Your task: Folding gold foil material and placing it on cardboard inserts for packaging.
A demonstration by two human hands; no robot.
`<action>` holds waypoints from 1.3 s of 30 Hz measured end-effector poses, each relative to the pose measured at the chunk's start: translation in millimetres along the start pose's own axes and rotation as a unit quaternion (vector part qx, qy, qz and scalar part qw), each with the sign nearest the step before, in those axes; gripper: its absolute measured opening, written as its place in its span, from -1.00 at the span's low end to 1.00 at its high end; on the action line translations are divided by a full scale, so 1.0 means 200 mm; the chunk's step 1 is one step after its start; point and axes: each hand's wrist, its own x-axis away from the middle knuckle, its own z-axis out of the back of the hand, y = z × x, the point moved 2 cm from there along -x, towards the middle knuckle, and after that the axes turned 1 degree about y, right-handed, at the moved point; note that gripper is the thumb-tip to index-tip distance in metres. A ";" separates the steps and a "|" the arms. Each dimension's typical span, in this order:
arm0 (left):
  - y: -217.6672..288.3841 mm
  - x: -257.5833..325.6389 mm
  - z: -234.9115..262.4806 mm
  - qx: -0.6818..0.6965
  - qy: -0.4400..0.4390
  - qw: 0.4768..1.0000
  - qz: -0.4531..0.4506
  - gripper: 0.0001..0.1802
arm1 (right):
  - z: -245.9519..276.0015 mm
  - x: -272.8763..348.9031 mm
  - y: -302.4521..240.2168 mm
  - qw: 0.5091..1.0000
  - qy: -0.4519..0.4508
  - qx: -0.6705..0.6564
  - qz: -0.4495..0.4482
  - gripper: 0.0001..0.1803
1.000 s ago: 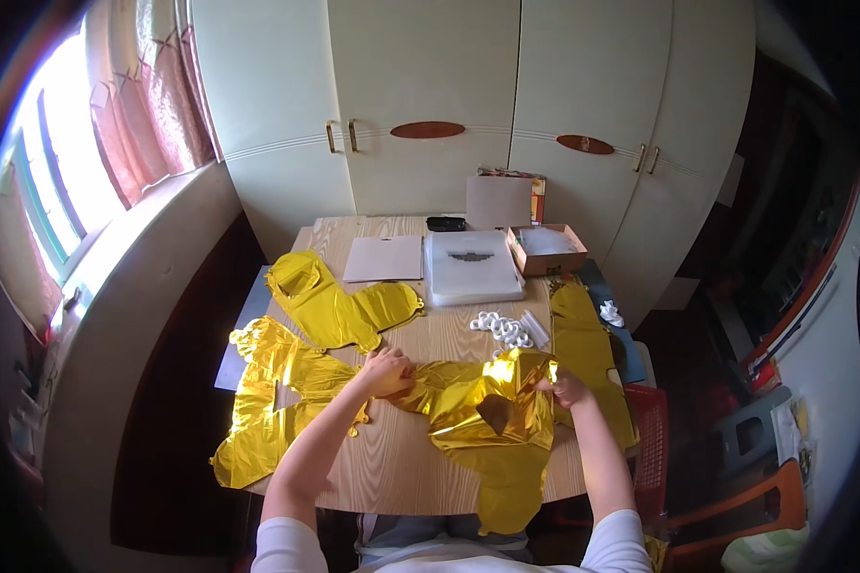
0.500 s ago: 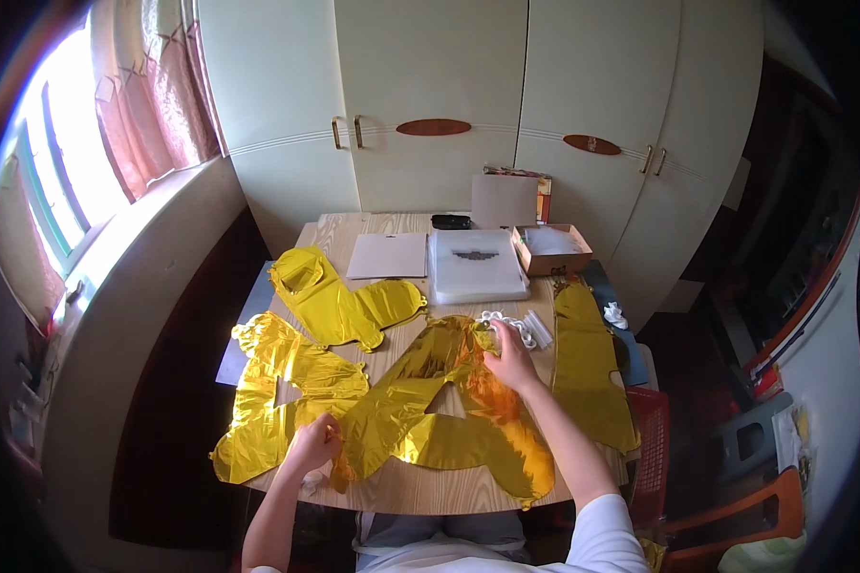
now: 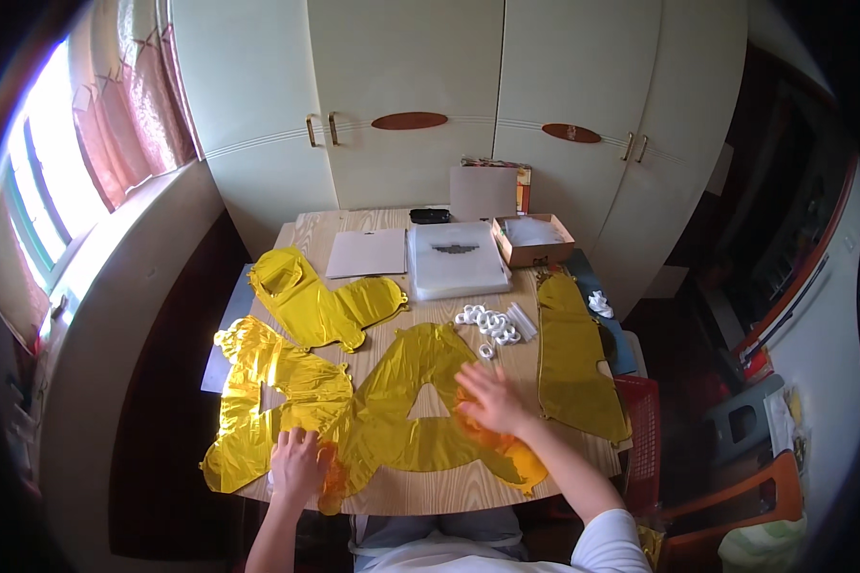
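Observation:
A flat, uninflated gold foil balloon shaped like a letter A (image 3: 416, 368) lies in front of me on the wooden table. My right hand (image 3: 494, 398) rests on its right leg, fingers stretched out and spread. Beside the lower left leg, my left hand (image 3: 298, 465) is closed with fingers curled downward; what they hold, if anything, is hidden. A second flat gold letter balloon (image 3: 239, 449) touches the A on the left, its foil crinkled. Several white ribbon rolls (image 3: 492, 323) sit beyond the A's tip, with one loose roll (image 3: 487, 351) nearer.
Another gold foil balloon (image 3: 330, 320) lies farther left, and a long folded one (image 3: 573, 368) at the right. Behind are a grey-white sheet (image 3: 366, 254), a stack of clear plastic bags (image 3: 459, 272), an open cardboard box (image 3: 535, 250) and a black object (image 3: 430, 217).
My right hand has let go of the A's top and come down flat onto its right leg, uncovering the white rolls. The foil lies flatter. My left hand has shifted slightly left.

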 end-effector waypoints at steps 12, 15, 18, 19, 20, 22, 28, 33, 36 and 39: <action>0.64 -0.26 -0.18 0.108 -0.050 0.928 -0.353 -0.48 | 0.14 0.54 0.72 0.973 0.027 0.087 -0.214 -0.24; 0.86 -0.40 -0.28 0.100 -0.060 0.908 -0.401 -0.46 | 0.08 0.55 0.75 0.971 0.097 0.077 -0.206 -0.37; 1.06 -0.52 -0.39 0.093 -0.071 0.896 -0.429 -0.43 | 0.07 0.52 0.74 0.966 0.145 0.086 -0.197 -0.52; 1.13 -0.56 -0.42 0.094 -0.074 0.890 -0.440 -0.42 | 0.07 0.53 0.75 0.963 0.159 0.081 -0.203 -0.54; 1.20 -0.59 -0.45 0.100 -0.076 0.887 -0.444 -0.41 | 0.07 0.53 0.76 0.960 0.173 0.076 -0.208 -0.57; 1.30 -0.65 -0.52 0.106 -0.080 0.883 -0.449 -0.40 | 0.06 0.53 0.74 0.951 0.215 0.080 -0.208 -0.67; 1.48 -0.77 -0.72 0.105 -0.038 0.879 -0.464 -0.37 | 0.11 0.51 0.72 0.944 0.220 0.016 -0.244 -0.77; 1.56 -0.78 -0.74 0.139 -0.050 0.866 -0.477 -0.40 | 0.13 0.54 0.77 0.941 0.203 -0.058 -0.266 -0.77; 1.58 -0.82 -0.76 0.241 -0.144 0.892 -0.353 -0.46 | 0.12 0.54 0.78 0.928 0.213 -0.108 -0.286 -0.78; 1.62 -0.87 -0.78 0.334 -0.174 0.906 -0.192 -0.50 | 0.11 0.54 0.80 0.912 0.230 -0.142 -0.309 -0.80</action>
